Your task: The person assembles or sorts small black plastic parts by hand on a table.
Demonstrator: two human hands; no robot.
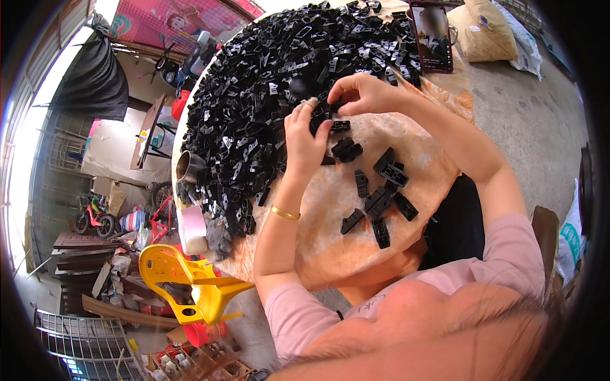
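Bare concrete floor (527, 108); yellow plastic chair (190, 282), child's bicycle (95, 219), black tarp (95, 79); bright daylight at left

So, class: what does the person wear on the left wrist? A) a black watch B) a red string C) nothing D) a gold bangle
D: a thin gold bangle circles the wrist below the left hand, which is working among small black plastic parts.

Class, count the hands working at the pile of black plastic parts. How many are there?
2. The left hand and the right hand meet at the near edge of the pile, each pinching black parts. No other hands show.
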